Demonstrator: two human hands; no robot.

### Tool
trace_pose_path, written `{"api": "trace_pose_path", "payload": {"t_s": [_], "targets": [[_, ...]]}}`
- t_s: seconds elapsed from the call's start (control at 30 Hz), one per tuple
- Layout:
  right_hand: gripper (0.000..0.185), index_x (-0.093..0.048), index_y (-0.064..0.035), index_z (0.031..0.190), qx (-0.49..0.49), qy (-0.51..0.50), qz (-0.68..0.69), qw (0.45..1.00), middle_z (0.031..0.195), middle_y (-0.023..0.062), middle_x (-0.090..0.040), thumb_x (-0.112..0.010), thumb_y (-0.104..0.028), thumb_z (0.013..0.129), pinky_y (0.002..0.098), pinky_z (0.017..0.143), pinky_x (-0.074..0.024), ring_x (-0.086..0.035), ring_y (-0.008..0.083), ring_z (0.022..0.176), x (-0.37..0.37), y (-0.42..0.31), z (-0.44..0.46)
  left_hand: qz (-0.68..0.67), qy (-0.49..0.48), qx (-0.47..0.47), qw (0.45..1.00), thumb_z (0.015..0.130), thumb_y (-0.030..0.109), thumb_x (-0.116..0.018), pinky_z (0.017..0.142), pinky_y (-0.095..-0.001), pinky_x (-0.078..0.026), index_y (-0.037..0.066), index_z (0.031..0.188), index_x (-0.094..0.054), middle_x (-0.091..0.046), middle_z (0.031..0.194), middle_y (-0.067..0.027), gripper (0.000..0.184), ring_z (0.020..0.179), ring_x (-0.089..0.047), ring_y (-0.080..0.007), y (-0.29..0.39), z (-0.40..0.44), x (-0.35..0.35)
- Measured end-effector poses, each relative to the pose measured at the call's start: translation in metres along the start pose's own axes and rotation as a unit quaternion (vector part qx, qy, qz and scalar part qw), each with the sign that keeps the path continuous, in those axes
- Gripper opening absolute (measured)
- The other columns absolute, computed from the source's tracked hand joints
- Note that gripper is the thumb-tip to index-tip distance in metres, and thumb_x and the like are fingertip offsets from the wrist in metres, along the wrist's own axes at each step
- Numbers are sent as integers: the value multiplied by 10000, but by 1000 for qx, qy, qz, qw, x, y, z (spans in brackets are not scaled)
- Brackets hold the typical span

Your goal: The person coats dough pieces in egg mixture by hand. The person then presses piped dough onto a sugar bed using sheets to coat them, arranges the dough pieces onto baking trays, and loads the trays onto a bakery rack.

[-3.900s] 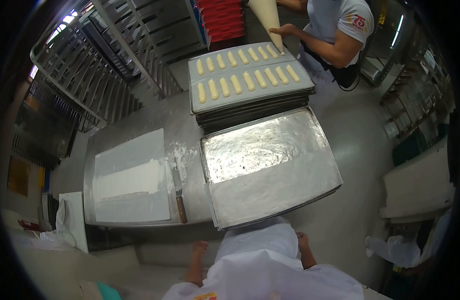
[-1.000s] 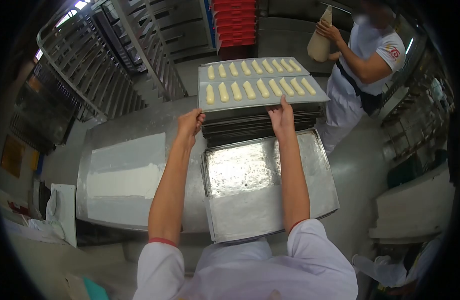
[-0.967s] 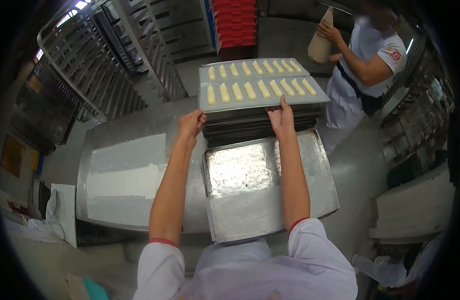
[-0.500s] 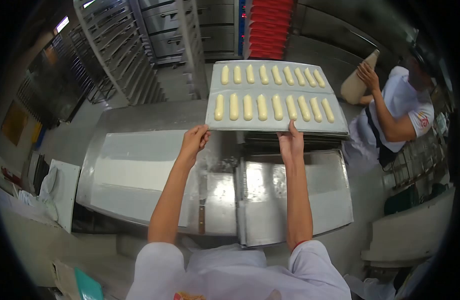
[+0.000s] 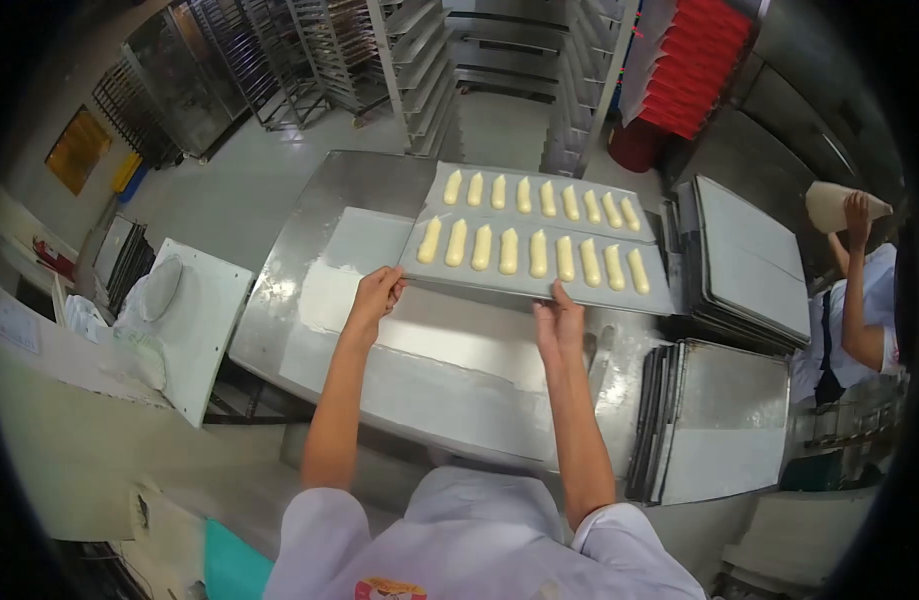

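Both my hands hold a baking tray (image 5: pixel 540 228) out in front of me, above the steel table. Two rows of piped batter strips (image 5: pixel 509 250) lie on its pale liner. My left hand (image 5: pixel 377 295) is closed around the near left corner. Along the near edge, right of the middle, my right hand (image 5: pixel 562 318) grips with the thumb on top and the fingers mostly hidden below. Under the tray, a sheet of paper (image 5: pixel 450 395) with a white floury band lies on the table.
A steel table (image 5: pixel 290 280) spans the front. Stacked trays (image 5: pixel 755 260) stand at its right, with more trays (image 5: pixel 730 420) nearer me. A tall rack (image 5: pixel 420 80) rises beyond. At far right, a co-worker (image 5: pixel 860 300) holds a piping bag (image 5: pixel 840 207). A white board (image 5: pixel 195 340) sits left.
My view has swung left, and the tray has come away from above the stacked trays to over the paper-covered table. Both hands keep their hold on it.
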State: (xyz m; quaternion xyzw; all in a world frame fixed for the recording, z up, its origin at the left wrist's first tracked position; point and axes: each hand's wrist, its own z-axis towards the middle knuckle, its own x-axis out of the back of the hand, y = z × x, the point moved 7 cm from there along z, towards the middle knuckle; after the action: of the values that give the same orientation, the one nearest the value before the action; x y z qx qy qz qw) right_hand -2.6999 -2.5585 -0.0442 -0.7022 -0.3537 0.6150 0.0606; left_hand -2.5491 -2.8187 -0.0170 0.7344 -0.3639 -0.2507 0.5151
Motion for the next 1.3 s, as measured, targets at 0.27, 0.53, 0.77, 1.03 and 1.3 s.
{"api": "trace_pose_path", "payload": {"t_s": [0.27,0.53,0.77,1.03,1.3], "targets": [[485,-306,-107,1367,-35,16,78,996,1312,77,-412,-460,-4,919,462,1010,-315,-396,239,1222,-7,104,48,83,18,37,996,922,285,-521,424,-180,-228,82,761,-575,-469,623,46,265,501,-353,-23,-42,83,70],[352,-375,-12,1264,-151,56,120,980,1248,89,-436,-454,-148,949,456,1029,-313,-421,227,1173,-10,153,82,67,21,61,996,926,237,-508,389,-180,-216,35,839,-618,-523,651,23,246,483,-352,-26,-54,161,100],[339,-501,-64,1188,-151,127,-256,946,1028,44,-565,-524,-136,858,278,777,-375,-515,145,935,-13,105,65,180,-37,84,979,916,210,-521,450,-202,-355,0,824,-635,-590,669,-32,257,484,-464,-76,-76,230,124],[162,-664,-34,918,321,99,-620,709,750,67,-629,-591,-165,857,279,645,-418,-522,138,668,6,-56,252,331,27,-113,936,882,309,-569,540,-248,-425,13,780,-671,-604,612,-50,329,546,-535,-105,12,320,136],[153,-656,-33,908,362,41,-782,506,808,114,-623,-619,-25,759,366,645,-472,-622,260,733,20,-57,368,106,49,-130,985,861,294,-622,627,-267,-454,13,927,-661,-634,777,-52,292,695,-560,-114,7,446,64]]}}
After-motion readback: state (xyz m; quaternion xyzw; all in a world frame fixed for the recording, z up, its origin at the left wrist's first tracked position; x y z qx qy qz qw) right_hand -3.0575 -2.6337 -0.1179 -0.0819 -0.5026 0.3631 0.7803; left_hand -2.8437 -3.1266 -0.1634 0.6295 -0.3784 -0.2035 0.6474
